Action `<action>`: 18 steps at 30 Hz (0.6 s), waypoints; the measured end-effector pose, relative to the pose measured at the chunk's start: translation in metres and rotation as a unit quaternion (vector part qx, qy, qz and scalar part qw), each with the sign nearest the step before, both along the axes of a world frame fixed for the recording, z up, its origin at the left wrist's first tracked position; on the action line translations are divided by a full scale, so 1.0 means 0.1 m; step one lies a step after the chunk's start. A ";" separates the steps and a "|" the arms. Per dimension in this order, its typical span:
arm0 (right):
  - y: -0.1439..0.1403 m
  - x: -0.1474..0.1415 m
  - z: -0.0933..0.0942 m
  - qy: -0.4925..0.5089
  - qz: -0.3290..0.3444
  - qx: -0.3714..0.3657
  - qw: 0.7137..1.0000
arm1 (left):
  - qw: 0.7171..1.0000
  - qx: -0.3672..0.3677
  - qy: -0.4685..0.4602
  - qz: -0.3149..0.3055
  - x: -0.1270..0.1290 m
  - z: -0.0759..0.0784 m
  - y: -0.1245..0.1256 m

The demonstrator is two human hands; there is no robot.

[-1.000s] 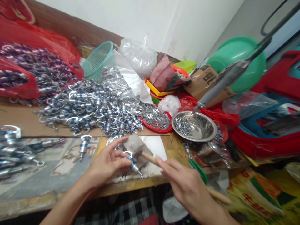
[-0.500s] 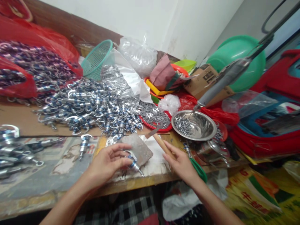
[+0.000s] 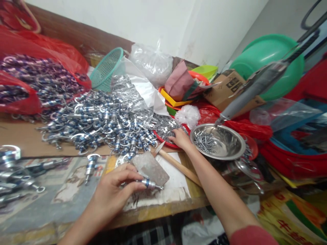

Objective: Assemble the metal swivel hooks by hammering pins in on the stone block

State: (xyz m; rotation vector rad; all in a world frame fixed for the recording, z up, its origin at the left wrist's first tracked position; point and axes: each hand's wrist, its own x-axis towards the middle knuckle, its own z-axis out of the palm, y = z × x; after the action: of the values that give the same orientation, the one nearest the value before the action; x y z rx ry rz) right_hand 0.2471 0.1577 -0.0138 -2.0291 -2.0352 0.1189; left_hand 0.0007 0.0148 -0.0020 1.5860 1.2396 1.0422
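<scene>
My left hand (image 3: 120, 185) pinches a silver hook anchor bolt (image 3: 150, 183) with a blue band, its threaded end pointing right. The bolt is just in front of a flat grey metal block (image 3: 150, 168) lying on white paper. My right hand (image 3: 181, 137) reaches into a red tray (image 3: 167, 142) of small flat metal pieces (image 3: 163, 124), thumb and finger apart among them. A hammer (image 3: 178, 166) with a wooden handle rests beside the block, partly under my right forearm.
A large heap of hook bolts (image 3: 102, 119) covers the back left, with a red bag (image 3: 25, 105) of more behind. A steel bowl (image 3: 230, 144) of nails stands right, under a grey tool (image 3: 245, 95) on an arm. One hook bolt (image 3: 90, 166) lies nearer.
My right hand has put down the hammer and moved up to the red tray. My left hand has turned the hook bolt flatter, slightly right of before.
</scene>
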 end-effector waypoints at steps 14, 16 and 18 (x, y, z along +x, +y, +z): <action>-0.38 -0.14 0.13 0.065 0.071 0.096 0.991 | 0.999 0.009 0.025 -0.021 -0.01 -0.04 0.01; -0.56 -0.25 0.19 0.102 0.099 0.094 0.985 | 1.000 0.003 0.019 -0.003 0.01 -0.04 0.00; -0.79 -0.39 0.24 0.165 0.150 0.092 0.971 | 1.000 -0.018 0.000 0.012 0.02 -0.05 -0.01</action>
State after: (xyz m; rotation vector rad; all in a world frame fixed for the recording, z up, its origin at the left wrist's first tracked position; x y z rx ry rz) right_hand 0.2082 0.0785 0.0103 -1.4709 -2.0343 0.2935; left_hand 0.0031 0.0134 -0.0065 1.5462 1.2736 1.0304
